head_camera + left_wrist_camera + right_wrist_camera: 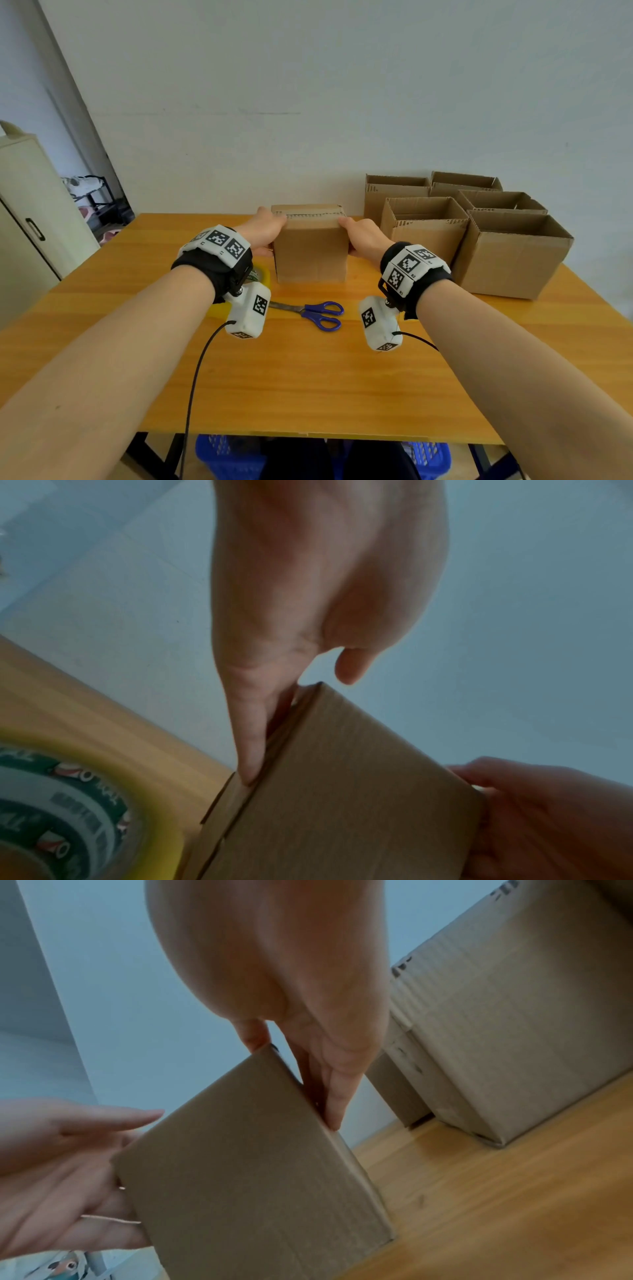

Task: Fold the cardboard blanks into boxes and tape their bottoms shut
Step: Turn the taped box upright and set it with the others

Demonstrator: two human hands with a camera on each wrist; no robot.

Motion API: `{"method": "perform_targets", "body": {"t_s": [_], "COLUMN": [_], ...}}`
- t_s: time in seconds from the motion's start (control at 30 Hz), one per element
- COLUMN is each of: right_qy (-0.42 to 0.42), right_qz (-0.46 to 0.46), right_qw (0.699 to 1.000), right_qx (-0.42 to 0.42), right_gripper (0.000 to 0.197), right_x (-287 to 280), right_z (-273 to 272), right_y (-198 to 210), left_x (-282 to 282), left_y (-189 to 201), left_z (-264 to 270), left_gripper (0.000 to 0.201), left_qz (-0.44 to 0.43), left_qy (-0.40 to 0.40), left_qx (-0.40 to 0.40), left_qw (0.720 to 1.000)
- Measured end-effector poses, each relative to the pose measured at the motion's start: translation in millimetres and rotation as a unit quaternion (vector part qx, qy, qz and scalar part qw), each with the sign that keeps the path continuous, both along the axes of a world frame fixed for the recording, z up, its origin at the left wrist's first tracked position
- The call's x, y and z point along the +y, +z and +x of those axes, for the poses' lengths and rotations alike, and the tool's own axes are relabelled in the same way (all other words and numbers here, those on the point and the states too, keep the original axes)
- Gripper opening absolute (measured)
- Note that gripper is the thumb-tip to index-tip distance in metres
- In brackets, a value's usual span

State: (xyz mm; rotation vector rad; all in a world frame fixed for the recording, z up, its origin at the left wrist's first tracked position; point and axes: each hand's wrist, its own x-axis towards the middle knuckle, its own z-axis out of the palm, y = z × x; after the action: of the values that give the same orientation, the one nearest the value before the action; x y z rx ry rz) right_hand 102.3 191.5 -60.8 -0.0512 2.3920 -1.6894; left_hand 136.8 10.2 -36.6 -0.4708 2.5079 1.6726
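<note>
A small cardboard box [310, 253] stands on the wooden table [308, 377] with its flaps folded flat on top. My left hand [263, 229] lies against its left side, fingers [250, 737] straight down the wall and thumb over the top edge. My right hand [364, 236] mirrors it on the right side, fingers [335, 1096] straight along the wall, thumb at the top corner. The box [342, 791] [253, 1164] fills the lower part of both wrist views. A yellow tape roll [262, 274] [68, 804] lies just left of the box, under my left wrist.
Blue-handled scissors [318, 313] lie in front of the box. Several folded open-topped boxes [510, 253] [514, 1015] stand grouped at the table's back right. A pale cabinet [30, 212] is off to the left. Blue baskets [226, 459] sit under the table's near edge.
</note>
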Motion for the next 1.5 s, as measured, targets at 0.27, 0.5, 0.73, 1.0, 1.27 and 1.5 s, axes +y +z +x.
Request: {"method": "perform_targets", "body": {"t_s": [0.27,0.5,0.73,1.0,1.27,1.5], "right_qy": [-0.001,-0.016,0.003,-0.005,-0.03,-0.018], "right_qz": [-0.149,-0.156,-0.147,-0.101,-0.091,-0.114], "right_qw": [0.989,0.987,0.989,0.993,0.993,0.993], "right_qx": [-0.02,-0.025,-0.031,0.068,0.062,0.032], "right_gripper": [0.033,0.036,0.019,0.058,0.062,0.066], "right_x": [19.3,22.5,18.6,11.6,0.2,-5.1], "right_z": [20.7,35.9,43.3,33.9,3.5,-22.6], "right_y": [9.6,20.0,26.4,15.4,9.5,-4.8], "left_x": [-1.1,0.2,-5.3,-12.9,-17.4,-19.5], "left_y": [8.3,16.0,24.1,17.6,19.3,5.5], "left_z": [25.5,45.6,53.3,41.5,5.9,-30.0], "left_gripper": [0.046,0.042,0.013,0.023,0.039,0.042], "left_qz": [0.072,0.111,0.117,0.136,0.159,0.15], "left_qy": [0.0,0.007,0.006,-0.008,0.026,0.037], "left_qx": [0.084,0.092,0.14,0.131,0.108,0.083], "left_qw": [0.994,0.989,0.983,0.982,0.981,0.984]}}
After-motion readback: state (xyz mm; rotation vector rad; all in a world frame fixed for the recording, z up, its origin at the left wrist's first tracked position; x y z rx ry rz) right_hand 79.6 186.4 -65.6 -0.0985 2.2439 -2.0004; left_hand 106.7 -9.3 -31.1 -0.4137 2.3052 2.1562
